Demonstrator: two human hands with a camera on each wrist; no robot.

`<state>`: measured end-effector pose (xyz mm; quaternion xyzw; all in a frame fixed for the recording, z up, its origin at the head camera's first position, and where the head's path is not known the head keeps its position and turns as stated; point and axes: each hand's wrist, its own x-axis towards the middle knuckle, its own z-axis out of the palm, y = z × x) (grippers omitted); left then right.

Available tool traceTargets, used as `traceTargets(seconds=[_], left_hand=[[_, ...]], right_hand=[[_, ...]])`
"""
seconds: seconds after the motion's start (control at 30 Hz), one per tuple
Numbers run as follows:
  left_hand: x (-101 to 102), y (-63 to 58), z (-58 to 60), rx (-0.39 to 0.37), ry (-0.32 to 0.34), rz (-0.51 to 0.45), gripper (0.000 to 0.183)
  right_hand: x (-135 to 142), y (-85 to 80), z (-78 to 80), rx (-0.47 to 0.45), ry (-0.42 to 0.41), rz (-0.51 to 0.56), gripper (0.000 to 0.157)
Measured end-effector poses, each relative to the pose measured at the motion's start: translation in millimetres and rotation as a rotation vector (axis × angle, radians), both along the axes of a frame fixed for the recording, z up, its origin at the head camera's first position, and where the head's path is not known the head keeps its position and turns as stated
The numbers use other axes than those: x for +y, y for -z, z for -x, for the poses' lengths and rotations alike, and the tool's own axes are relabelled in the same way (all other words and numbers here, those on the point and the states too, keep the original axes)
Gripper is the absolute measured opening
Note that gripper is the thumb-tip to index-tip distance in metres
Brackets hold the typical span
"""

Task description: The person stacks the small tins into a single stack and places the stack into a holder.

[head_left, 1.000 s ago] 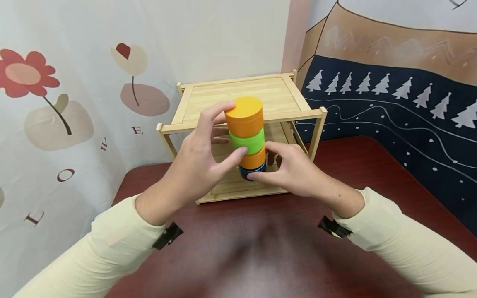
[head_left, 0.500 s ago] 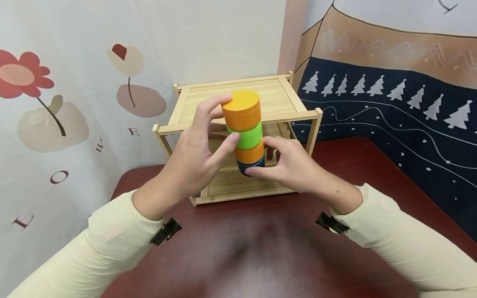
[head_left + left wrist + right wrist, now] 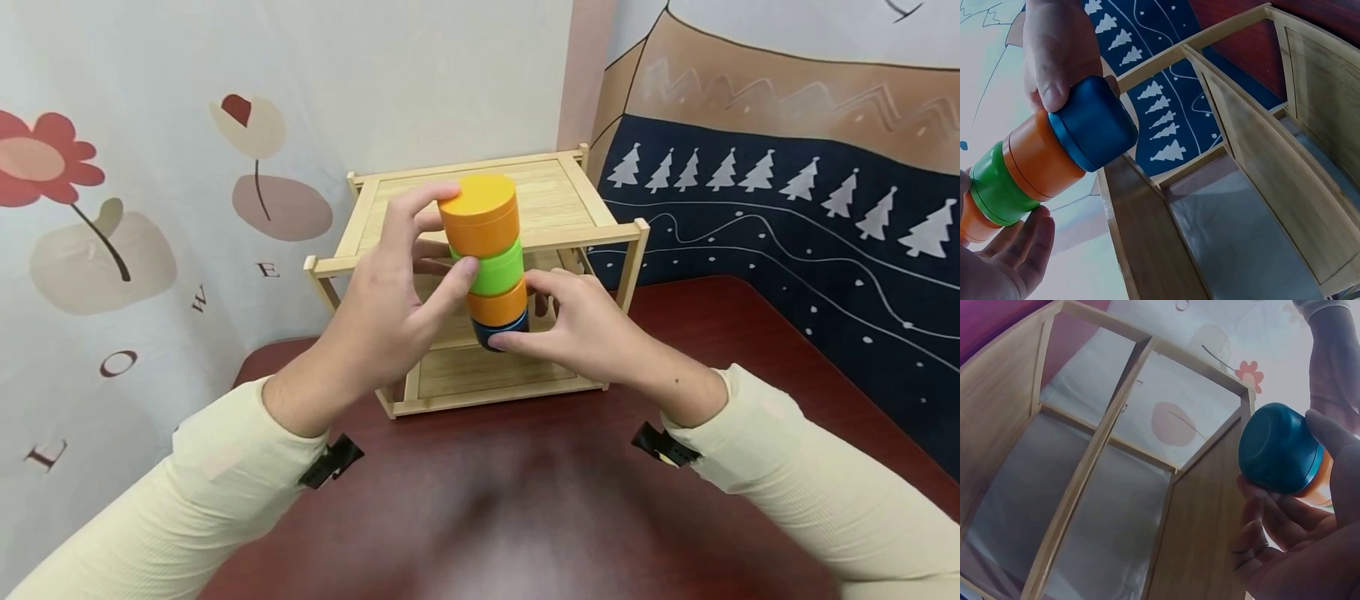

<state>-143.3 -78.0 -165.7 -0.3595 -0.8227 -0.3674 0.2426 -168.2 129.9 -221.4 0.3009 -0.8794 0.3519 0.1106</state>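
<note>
Both hands hold a tall stack of round coloured containers, upright and slightly tilted. From the top, it shows an orange container, a green container, a second orange container and a dark blue container. My left hand grips the upper part, its index finger at the top rim and its thumb by the green section. Low on the stack, my right hand pinches it, thumb on the blue section. The left wrist view shows the blue container's rounded base; the right wrist view has the blue container beside curled fingers.
Behind the stack stands a light wooden shelf rack with an upper board and lower boards. It rests on a dark red table. Printed cloth backdrops hang behind and to the right.
The stack and both hands have risen slightly and shifted left in the head view. My left thumb has slid up and toward the left edge of the green section.
</note>
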Motion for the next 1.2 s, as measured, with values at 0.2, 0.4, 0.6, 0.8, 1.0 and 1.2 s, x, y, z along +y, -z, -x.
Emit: traceTargets(seconds=[0.2, 0.4, 0.6, 0.8, 1.0, 1.2], left_hand=[[0.4, -5.3, 2.1, -0.005, 0.012, -0.009, 0.051], [0.7, -9.1, 4.2, 0.007, 0.013, -0.012, 0.053], [-0.2, -11.8, 5.5, 0.009, 0.004, -0.018, 0.054], [-2.8, -15.9, 4.7, -0.004, -0.015, -0.032, 0.054], [-4.5, -19.7, 4.2, 0.021, -0.024, -0.027, 0.054], [-3.7, -25.5, 5.3, 0.028, -0.033, -0.020, 0.057]], right_hand=[[-1.0, -4.4, 0.8, -0.020, 0.015, -0.005, 0.053], [-2.1, -8.4, 1.9, -0.025, 0.011, 0.003, 0.054], [-4.2, -12.0, 2.9, -0.005, 0.024, -0.002, 0.055], [-8.3, -16.2, 4.6, 0.031, 0.024, 0.003, 0.052], [-11.1, -20.3, 6.3, 0.023, 0.005, 0.012, 0.051], [-11.1, -25.6, 6.7, 0.008, -0.022, 0.033, 0.050]])
